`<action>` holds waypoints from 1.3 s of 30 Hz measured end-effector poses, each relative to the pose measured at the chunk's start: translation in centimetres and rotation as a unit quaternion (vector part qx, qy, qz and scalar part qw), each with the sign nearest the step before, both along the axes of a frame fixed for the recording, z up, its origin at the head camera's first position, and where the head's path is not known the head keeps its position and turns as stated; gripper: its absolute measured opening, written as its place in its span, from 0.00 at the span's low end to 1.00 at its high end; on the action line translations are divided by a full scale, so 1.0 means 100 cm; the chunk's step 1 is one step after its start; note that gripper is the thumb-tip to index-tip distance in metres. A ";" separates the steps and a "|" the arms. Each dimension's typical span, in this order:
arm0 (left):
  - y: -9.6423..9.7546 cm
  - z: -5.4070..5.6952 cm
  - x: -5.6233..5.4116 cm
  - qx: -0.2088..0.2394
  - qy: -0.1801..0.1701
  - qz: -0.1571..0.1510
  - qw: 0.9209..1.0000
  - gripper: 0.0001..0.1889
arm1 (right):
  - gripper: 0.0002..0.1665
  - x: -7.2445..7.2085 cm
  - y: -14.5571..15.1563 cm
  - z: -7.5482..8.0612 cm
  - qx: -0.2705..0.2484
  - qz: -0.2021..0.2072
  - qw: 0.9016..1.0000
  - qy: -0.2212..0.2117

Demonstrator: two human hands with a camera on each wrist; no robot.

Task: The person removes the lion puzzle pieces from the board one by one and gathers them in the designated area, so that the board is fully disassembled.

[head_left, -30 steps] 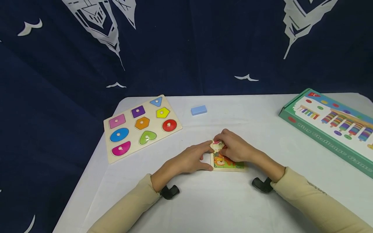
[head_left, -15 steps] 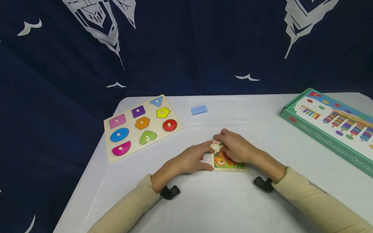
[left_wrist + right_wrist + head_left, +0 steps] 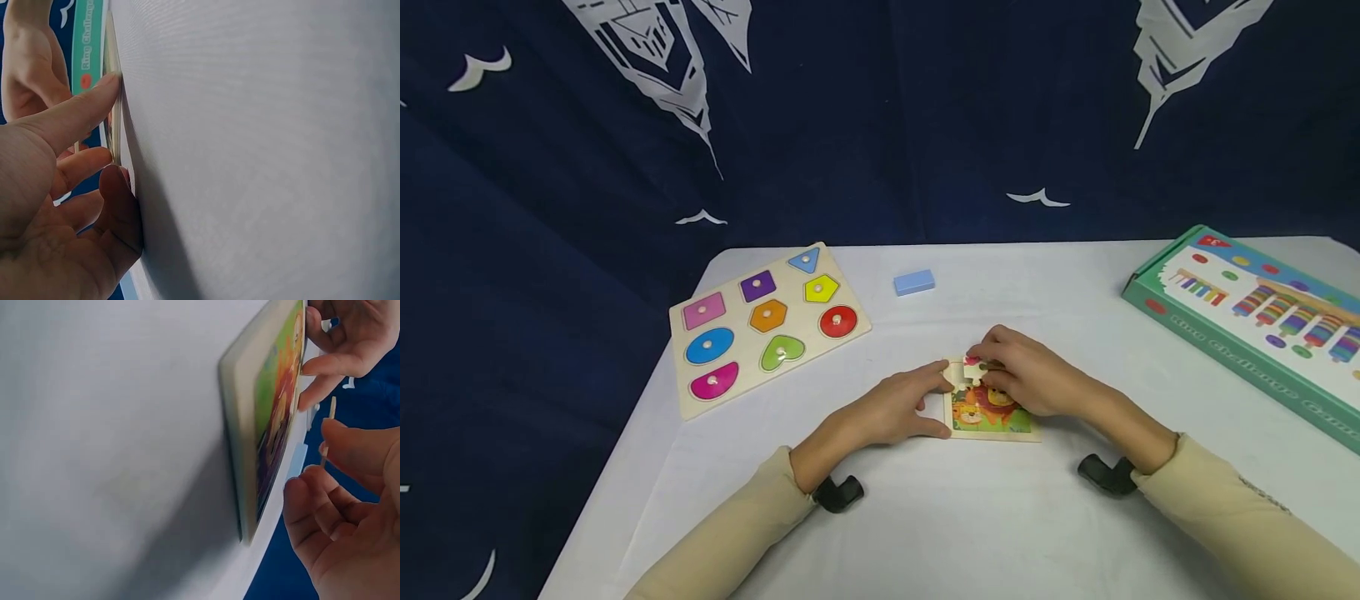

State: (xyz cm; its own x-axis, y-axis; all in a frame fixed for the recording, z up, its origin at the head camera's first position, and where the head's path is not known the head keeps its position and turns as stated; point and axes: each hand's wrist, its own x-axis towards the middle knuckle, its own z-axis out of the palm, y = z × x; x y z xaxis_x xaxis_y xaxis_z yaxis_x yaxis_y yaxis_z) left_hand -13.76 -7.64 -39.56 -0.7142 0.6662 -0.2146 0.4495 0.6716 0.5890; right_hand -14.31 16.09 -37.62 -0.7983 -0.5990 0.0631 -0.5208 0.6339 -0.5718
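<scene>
A small wooden jigsaw puzzle (image 3: 992,438) with a lion picture lies on the white table in the head view. My left hand (image 3: 891,410) rests at its left edge, thumb and index finger extended against the frame. My right hand (image 3: 1041,377) pinches a jigsaw piece (image 3: 973,371) between thumb and fingers above the upper part of the puzzle. Bare wood shows in the puzzle's upper left corner. In the right wrist view the piece (image 3: 332,408) appears edge-on, raised off the puzzle frame (image 3: 232,412). My right hand hides the puzzle's upper right part in the head view.
A pegged shape board (image 3: 741,393) with several coloured shapes lies at the left. A blue block (image 3: 914,282) sits toward the table's back. The green ring game box (image 3: 1240,358) stands at the right. A dark blue curtain (image 3: 880,125) hangs behind the table.
My right hand has pulled the jigsaw piece up from the puzzle's upper left corner and moved slightly right with it. The left hand stays at the frame's left edge.
</scene>
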 end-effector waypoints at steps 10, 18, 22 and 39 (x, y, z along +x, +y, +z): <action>0.001 0.000 0.000 -0.002 -0.004 0.003 1.000 0.30 | 0.20 0.012 0.024 0.001 0.012 -0.006 0.999 0.034; 0.003 0.001 0.000 -0.001 -0.003 0.005 1.000 0.30 | 0.19 0.018 0.056 -0.003 0.013 -0.036 0.998 0.047; 0.002 0.000 0.000 -0.001 -0.004 0.009 1.000 0.30 | 0.19 0.019 0.071 -0.009 0.010 -0.045 0.997 0.069; 0.001 -0.001 0.000 0.000 -0.003 0.009 1.000 0.30 | 0.21 0.015 0.094 -0.019 0.053 -0.061 0.995 0.056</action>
State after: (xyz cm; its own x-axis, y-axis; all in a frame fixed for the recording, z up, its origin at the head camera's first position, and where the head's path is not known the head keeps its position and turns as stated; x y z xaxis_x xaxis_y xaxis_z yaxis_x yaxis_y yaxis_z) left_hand -13.75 -7.51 -39.64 -0.7249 0.6535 -0.2178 0.4341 0.6790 0.5920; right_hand -12.77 25.50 -39.51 -0.8575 -0.5052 0.0970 -0.4920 0.7501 -0.4420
